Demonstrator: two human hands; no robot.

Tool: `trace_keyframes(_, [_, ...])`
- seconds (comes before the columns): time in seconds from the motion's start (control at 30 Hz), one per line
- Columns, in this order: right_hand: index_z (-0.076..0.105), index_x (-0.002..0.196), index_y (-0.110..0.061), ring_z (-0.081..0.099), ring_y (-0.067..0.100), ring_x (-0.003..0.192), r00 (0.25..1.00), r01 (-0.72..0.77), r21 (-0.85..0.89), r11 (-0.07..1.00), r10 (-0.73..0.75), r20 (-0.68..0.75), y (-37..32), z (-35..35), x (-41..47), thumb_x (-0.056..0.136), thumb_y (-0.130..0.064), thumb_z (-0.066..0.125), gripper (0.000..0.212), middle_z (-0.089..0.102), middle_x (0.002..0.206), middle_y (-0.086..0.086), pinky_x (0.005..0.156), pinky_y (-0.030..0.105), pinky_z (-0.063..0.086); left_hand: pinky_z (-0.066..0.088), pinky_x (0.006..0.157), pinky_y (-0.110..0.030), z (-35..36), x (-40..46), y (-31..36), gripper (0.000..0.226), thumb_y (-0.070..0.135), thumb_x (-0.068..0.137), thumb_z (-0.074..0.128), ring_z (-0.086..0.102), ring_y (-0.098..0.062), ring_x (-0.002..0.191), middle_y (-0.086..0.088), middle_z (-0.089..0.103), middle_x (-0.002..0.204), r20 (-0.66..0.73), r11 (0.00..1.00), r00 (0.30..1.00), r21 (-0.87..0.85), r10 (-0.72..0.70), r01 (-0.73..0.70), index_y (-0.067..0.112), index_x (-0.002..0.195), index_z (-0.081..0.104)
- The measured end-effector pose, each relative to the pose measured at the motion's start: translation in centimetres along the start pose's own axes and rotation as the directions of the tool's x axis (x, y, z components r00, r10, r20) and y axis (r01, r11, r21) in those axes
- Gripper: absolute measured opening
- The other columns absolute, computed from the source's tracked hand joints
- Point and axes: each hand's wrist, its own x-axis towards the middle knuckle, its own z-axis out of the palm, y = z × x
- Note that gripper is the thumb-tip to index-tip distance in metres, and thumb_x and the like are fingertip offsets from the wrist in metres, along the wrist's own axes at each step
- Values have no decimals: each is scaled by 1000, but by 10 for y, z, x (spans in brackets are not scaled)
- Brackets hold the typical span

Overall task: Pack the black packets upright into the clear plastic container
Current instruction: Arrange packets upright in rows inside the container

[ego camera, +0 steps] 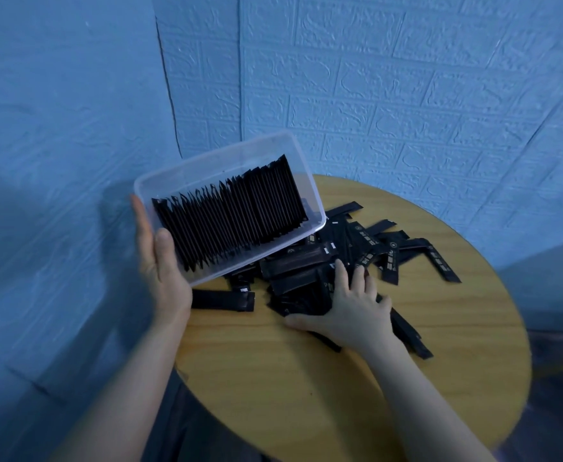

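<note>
Round table: your left hand grips the tilted box at 10 o'clock; your right hand lies open, seemingly pressing loose packets.

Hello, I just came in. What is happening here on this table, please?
A person is packing black packets into a clear plastic container. The left hand holds the container tilted above the round wooden table; a row of packets already stands on edge inside it. The right hand lies on the pile of loose packets still scattered on the table, so the job is unfinished.
</note>
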Motion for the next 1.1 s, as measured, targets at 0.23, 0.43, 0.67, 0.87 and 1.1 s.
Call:
trace_keyframes(0.23, [11,152,-32,26,23,139,955,190,-60,980,-199,-221,29,3,-6,85,-70,44,84,26,154,0,108,41,28,13,123,-39,-1,0,0,47,25,106,33,16,-10,149,4,18,162,16,1000,1000,18,-15,14,44,146,18])
trace_keyframes(0.43, [6,152,-29,37,21,124,946,229,40,973,-213,-244,35,-2,-10,84,-34,61,87,38,139,0,97,34,39,13,123,-34,0,-1,0,50,23,106,33,16,-9,149,15,18,158,38,1000,999,16,1,-2,36,149,12])
trace_keyframes(0.67, [11,149,-34,55,20,93,953,256,204,945,-211,-219,43,-12,-9,80,-19,67,90,54,120,0,58,26,43,12,122,-29,0,-2,2,49,24,106,32,13,2,147,38,18,149,58,1000,998,28,12,-14,38,149,14])
trace_keyframes(0.87, [33,139,-37,61,15,70,931,316,561,765,-138,-336,61,-26,-11,80,-1,64,76,60,94,-14,59,27,49,12,122,-31,0,0,1,48,28,105,33,14,4,146,42,19,147,40,999,999,38,-7,5,41,148,15])
trace_keyframes(1.1, [46,132,-31,64,-1,87,868,462,773,435,-44,-494,60,-31,-11,83,0,71,64,65,100,-10,71,13,50,12,122,-29,0,-2,0,49,28,105,33,14,3,146,39,20,149,58,999,998,40,12,-14,39,148,14])
